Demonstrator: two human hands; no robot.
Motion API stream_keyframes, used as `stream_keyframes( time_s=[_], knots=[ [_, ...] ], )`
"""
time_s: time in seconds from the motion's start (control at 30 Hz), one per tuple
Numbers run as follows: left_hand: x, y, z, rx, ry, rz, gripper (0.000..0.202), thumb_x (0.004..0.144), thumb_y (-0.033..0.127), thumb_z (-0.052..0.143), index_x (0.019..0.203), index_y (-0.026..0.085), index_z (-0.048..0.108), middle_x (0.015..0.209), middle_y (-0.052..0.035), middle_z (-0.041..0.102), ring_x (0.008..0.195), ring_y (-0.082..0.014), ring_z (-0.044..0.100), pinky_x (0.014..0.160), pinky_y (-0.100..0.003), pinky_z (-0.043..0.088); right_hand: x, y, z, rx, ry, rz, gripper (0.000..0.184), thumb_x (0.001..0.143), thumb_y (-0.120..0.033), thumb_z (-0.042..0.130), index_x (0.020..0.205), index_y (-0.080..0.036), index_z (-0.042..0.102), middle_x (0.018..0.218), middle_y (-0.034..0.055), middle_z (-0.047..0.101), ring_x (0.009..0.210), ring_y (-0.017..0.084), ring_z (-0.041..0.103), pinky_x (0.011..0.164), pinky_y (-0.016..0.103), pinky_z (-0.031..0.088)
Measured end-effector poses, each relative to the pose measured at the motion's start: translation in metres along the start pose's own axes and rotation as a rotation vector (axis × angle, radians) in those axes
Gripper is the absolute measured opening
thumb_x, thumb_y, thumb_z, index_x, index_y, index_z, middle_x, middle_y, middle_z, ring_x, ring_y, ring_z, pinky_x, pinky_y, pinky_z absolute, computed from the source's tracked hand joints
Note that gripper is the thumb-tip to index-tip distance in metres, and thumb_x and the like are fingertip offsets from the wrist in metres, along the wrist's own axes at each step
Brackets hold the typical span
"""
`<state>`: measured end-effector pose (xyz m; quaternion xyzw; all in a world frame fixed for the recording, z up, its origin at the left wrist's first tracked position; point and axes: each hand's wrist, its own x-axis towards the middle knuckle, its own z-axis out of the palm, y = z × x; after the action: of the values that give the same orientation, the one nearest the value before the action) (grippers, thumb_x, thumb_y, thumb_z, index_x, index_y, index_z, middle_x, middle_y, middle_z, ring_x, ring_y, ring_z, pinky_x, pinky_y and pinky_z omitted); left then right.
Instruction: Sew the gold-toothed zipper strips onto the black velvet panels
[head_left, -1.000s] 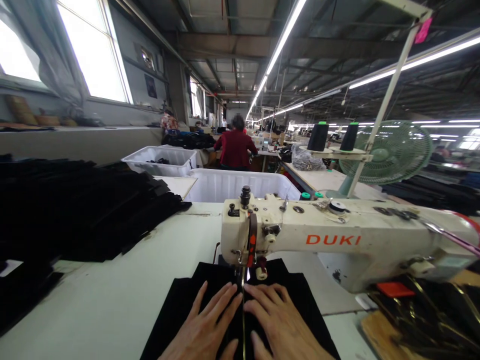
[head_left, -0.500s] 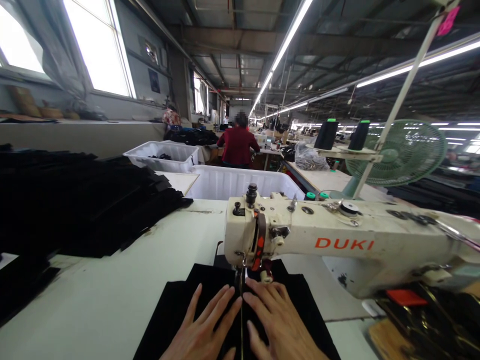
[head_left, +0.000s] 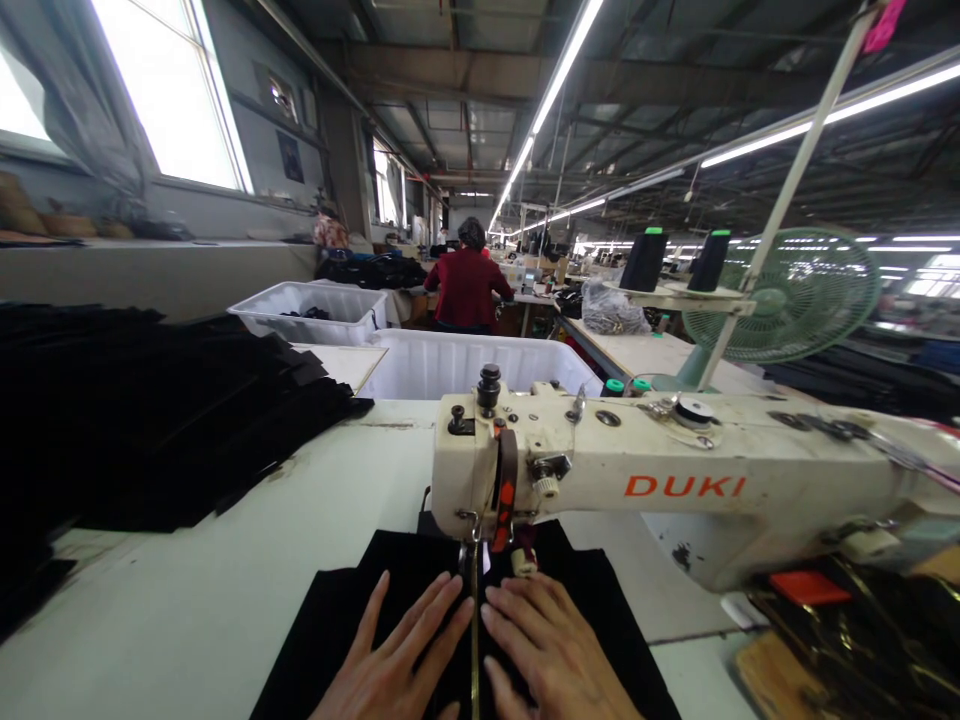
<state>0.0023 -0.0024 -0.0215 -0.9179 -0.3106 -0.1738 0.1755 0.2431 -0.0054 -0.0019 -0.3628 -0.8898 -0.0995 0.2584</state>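
Note:
A black fabric piece (head_left: 337, 620) lies on the white table under the head of a cream DUKI sewing machine (head_left: 675, 480). My left hand (head_left: 397, 660) rests flat on the fabric, fingers spread, just left of the needle (head_left: 472, 570). Just right of the needle, my right hand (head_left: 551, 650) also lies flat on the cloth with fingers stretched out. The fingertips of both hands almost meet at the presser foot. Neither hand grips anything.
A large stack of black cut pieces (head_left: 150, 410) covers the table's left side. Two white bins (head_left: 465, 365) stand behind the table. Black thread cones (head_left: 643, 262) and a green fan (head_left: 802, 295) stand at the right. A person in a red top (head_left: 466, 290) works further back.
Both hands have slid slightly forward on the fabric toward the needle. The view has shifted a little; nothing was picked up or let go.

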Motion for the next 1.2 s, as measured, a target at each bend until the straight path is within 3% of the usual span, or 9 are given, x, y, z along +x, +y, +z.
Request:
stream_keyframes(
  time_s=[0.43, 0.63, 0.8, 0.97, 1.2],
  knots=[
    [0.003, -0.002, -0.002, -0.009, -0.038, 0.022, 0.058, 0.093, 0.027, 0.055, 0.149, 0.017, 0.042, 0.149, -0.0087, 0.049, 0.134, -0.0245, 0.050, 0.113, -0.045, 0.036, -0.004, 0.002, 0.008, -0.019, 0.001, -0.040, 0.027, 0.096, -0.025, 0.057, 0.121, -0.016, 0.065, 0.122, 0.0045, 0.071, 0.112, 0.020, 0.067, 0.106, 0.035, 0.048],
    [0.008, -0.004, -0.004, -0.064, -0.046, -0.004, 0.059, 0.095, 0.028, 0.053, 0.152, 0.022, 0.037, 0.149, -0.0076, 0.050, 0.135, -0.0250, 0.049, 0.113, -0.047, 0.036, 0.001, 0.005, 0.005, -0.001, -0.028, -0.020, 0.029, 0.095, -0.025, 0.058, 0.123, -0.018, 0.064, 0.123, 0.0041, 0.070, 0.113, 0.020, 0.066, 0.108, 0.034, 0.046],
    [0.015, -0.005, -0.006, -0.009, -0.071, -0.032, 0.062, 0.089, 0.024, 0.055, 0.149, 0.016, 0.042, 0.150, -0.0112, 0.048, 0.137, -0.0261, 0.046, 0.112, -0.048, 0.037, 0.010, 0.007, -0.001, 0.028, 0.050, 0.002, 0.027, 0.098, -0.024, 0.051, 0.121, -0.016, 0.063, 0.120, 0.0071, 0.072, 0.109, 0.019, 0.068, 0.108, 0.037, 0.046],
    [0.018, -0.008, -0.001, -0.022, -0.047, -0.015, 0.060, 0.090, 0.025, 0.055, 0.148, 0.015, 0.044, 0.148, -0.0110, 0.051, 0.137, -0.0250, 0.047, 0.114, -0.047, 0.034, 0.010, 0.010, 0.002, 0.043, -0.005, 0.009, 0.028, 0.097, -0.023, 0.053, 0.123, -0.018, 0.062, 0.122, 0.0065, 0.071, 0.112, 0.020, 0.067, 0.108, 0.040, 0.046],
    [0.019, -0.007, -0.007, -0.062, -0.103, -0.058, 0.063, 0.090, 0.023, 0.056, 0.151, 0.016, 0.040, 0.150, -0.0132, 0.048, 0.138, -0.0273, 0.044, 0.111, -0.055, 0.033, 0.010, 0.013, 0.001, 0.031, 0.071, -0.017, 0.029, 0.100, -0.025, 0.051, 0.126, -0.016, 0.061, 0.119, 0.0069, 0.072, 0.112, 0.020, 0.067, 0.110, 0.039, 0.044]
  ],
)
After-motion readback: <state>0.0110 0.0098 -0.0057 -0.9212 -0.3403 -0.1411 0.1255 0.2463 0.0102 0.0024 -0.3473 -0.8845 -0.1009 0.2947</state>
